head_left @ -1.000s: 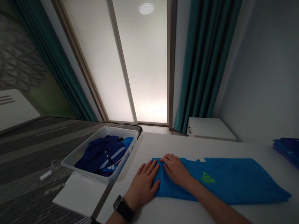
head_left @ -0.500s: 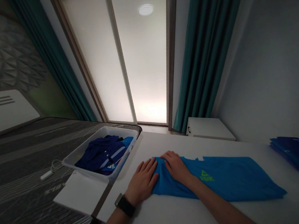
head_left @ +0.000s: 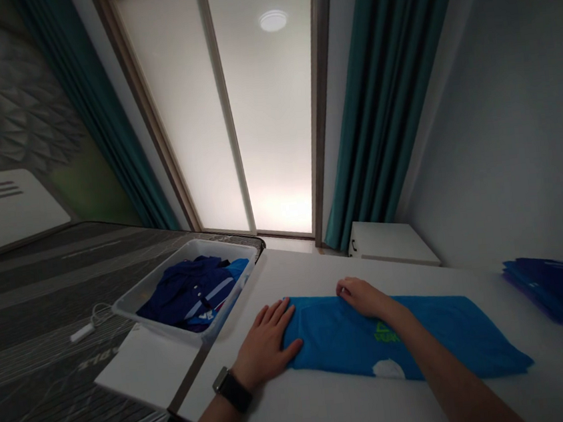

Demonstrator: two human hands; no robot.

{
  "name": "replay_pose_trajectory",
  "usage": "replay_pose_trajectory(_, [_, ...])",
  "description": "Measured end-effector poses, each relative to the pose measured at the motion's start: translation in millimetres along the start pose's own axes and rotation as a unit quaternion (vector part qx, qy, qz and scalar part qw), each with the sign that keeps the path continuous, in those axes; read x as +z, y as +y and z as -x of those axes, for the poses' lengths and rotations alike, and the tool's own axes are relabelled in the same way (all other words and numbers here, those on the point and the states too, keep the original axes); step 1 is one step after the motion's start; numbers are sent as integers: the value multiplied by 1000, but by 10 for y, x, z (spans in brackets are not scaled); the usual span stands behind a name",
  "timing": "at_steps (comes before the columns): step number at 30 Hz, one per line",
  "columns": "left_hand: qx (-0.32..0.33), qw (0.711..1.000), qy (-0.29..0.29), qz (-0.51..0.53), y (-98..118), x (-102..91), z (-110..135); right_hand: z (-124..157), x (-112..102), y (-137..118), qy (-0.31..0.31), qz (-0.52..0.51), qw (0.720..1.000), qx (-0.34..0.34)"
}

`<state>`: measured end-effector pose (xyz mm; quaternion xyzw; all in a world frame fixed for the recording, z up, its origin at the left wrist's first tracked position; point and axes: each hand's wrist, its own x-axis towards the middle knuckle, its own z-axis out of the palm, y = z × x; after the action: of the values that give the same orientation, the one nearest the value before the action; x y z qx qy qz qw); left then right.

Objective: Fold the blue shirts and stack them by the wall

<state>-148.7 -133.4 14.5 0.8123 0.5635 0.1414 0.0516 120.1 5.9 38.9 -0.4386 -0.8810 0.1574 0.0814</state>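
Note:
A bright blue sports shirt (head_left: 324,334), folded into a long flat strip with a green PEAK logo, lies across the white table. On its left end my left hand (head_left: 269,340) rests flat, fingers stretched out; a dark watch (head_left: 232,389) is on that wrist. My right hand (head_left: 363,296) is at the far edge of the shirt, its fingers curled together on the cloth there, and its forearm crosses over the strip. A white patch (head_left: 388,369) shows at the near edge of the shirt.
Left of the table stands a translucent plastic bin (head_left: 144,292) of dark blue clothes (head_left: 184,288). A pile of folded dark blue garments (head_left: 561,289) lies at the right. Beyond are a low white cabinet (head_left: 390,240), teal curtains (head_left: 374,94) and a frosted sliding door (head_left: 272,124).
My right hand has moved right along the shirt's far edge, and its fingers have curled in. That edge looks straighter, and the white patch has appeared. My left hand stays in place.

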Motion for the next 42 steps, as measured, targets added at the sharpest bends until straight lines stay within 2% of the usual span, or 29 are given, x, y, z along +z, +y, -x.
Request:
replay_pose_trajectory(8, [4, 1000, -2, -9, -22, 9, -4, -4, 43, -93, -6, 1, 1000, -5])
replay_pose_trajectory(17, [3, 1000, 2, 8, -28, 15, 7, -19, 71, -86, 0, 21, 1000, 4])
replay_pose_trajectory(19, [-7, 999, 28, 22, -48, 14, 5, -22, 83, -95, 3, 24, 1000, 4])
replay_pose_trajectory(22, [-39, 994, 98, 37, -40, 5, 2, -28, 104, -101, 7, 28, 1000, 4])
replay_pose_trajectory(25, [-28, 989, 141, 22, 126, -11, -1, -39, 135, -88, 10, 28, 1000, -1])
replay_pose_trajectory(27, [23, 992, 125, 6, 337, -12, -16, -49, 164, -71, 12, 26, 1000, -6])
replay_pose_trajectory(29, [84, 993, 84, -1, 571, 9, -55, -57, 197, -53, 15, 24, 1000, -11])
replay_pose_trajectory(32, [110, 993, 44, 1, 808, 90, -161, -65, 240, -29, 19, 24, 999, -20])
replay_pose_trajectory(34, [85, 996, 26, -1, 834, 159, -236, -68, 259, -19, 19, 25, 999, -23])
replay_pose_trajectory(38, [20, 1000, 1, -8, 703, 243, -300, -72, 275, -8, 22, 23, 999, -24])
replay_pose_trajectory(42, [5, 1000, -5, -9, 628, 236, -272, -74, 283, -2, 28, 19, 999, -22])
